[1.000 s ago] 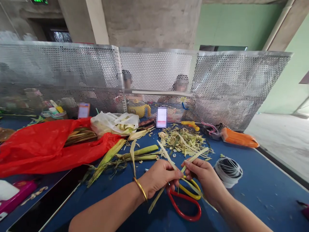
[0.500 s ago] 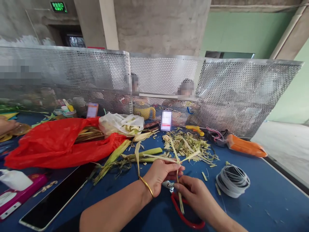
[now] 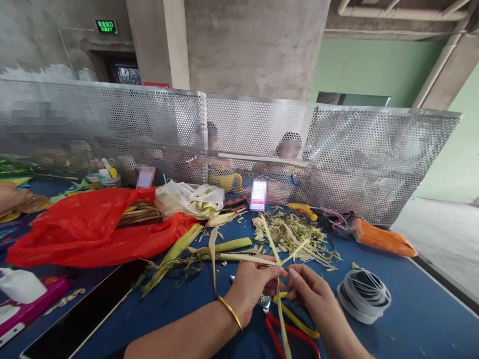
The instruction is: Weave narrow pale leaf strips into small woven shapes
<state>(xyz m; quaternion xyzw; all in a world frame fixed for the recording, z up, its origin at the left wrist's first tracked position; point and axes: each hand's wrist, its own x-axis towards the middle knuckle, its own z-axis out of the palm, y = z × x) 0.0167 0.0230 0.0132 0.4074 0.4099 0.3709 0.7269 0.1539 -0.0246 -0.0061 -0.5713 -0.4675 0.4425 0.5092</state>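
Narrow pale corn husk strips [image 3: 270,238] cross in a star shape above the table. My left hand [image 3: 256,279], with a gold bangle at its wrist, is closed in a pinch at the crossing. One long strip [image 3: 281,316] hangs toward me between the hands. My right hand [image 3: 309,286] is closed too, its thumb and fingertips pressed together at the right of the crossing; the bit of husk between them is mostly hidden. Scissors [image 3: 279,334] with one red and one yellow handle lie on the table below the hands, partly covered by them.
A heap of husk shreds [image 3: 299,239] lies beyond my hands. At right are a coil of pale cord [image 3: 363,296] and an orange packet [image 3: 383,237]. A red plastic bag [image 3: 86,224], whole husks [image 3: 172,254] and a phone [image 3: 78,311] lie left. A perforated metal screen [image 3: 258,129] stands behind.
My right hand has moved up from the hanging strip to the crossing. The yellow handle of the scissors now shows. The view has tilted slightly upward.
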